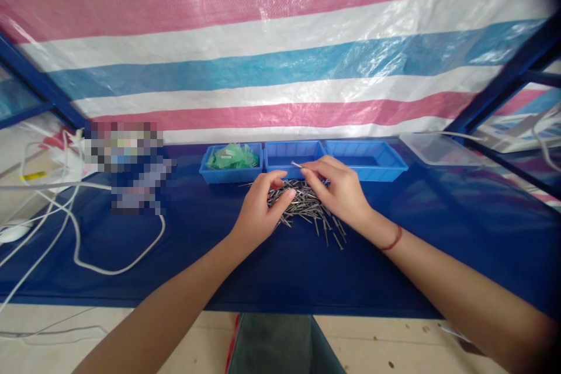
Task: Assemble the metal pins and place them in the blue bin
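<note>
A heap of thin metal nails (307,207) lies on the blue table cover in front of me. My left hand (259,207) rests on the heap's left side, fingers curled onto the nails. My right hand (339,187) sits over the heap's right side and pinches a single nail (297,165) between thumb and forefinger, lifted a little above the pile. A red string circles my right wrist.
Three blue trays stand behind the heap: the left one (210,174) holds green plastic pieces, the middle (287,155) and right (372,160) look bare. A clear lid (438,149) lies at the right. White cables (79,245) and a power strip lie at the left.
</note>
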Tool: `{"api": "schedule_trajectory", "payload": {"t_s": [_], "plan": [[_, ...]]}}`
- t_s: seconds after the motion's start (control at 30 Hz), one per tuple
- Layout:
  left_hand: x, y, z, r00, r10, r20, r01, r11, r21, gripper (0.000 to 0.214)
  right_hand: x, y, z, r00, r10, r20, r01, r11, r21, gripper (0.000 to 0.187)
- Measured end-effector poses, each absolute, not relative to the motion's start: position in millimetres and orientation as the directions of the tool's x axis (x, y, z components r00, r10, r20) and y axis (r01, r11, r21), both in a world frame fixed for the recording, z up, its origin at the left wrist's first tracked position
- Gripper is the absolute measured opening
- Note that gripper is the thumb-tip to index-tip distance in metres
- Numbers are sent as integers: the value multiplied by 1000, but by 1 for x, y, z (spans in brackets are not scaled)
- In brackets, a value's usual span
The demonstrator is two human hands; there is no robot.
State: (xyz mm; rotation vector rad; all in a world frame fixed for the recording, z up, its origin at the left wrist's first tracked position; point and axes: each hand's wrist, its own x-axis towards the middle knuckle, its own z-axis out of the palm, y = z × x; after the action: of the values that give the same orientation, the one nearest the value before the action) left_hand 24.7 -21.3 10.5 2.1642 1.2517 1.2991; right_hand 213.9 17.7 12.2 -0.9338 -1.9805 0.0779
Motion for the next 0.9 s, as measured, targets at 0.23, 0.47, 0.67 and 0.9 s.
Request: {"api": "schedule_trajectory", "payload": {"t_s": [0.23, 0.47, 0.67, 0.9], "plan": [[29, -29, 12, 629, 675, 386, 585, -737, 337, 19, 227, 44, 4, -297, 634, 714, 825, 547, -143, 36], [38, -33, 0, 751, 570, 333, 570, -814, 110, 18, 217, 18, 12, -329, 653, 682, 734, 632, -250, 27], [38, -32, -1, 704, 641, 307, 634, -761, 137, 16, 214, 5, 14, -375, 643, 667, 624, 708, -331, 22], [36, -28, -4, 710, 619, 335, 627, -773, 98, 17, 212, 1, 10, -436, 617, 655, 562, 755, -338, 18]]}}
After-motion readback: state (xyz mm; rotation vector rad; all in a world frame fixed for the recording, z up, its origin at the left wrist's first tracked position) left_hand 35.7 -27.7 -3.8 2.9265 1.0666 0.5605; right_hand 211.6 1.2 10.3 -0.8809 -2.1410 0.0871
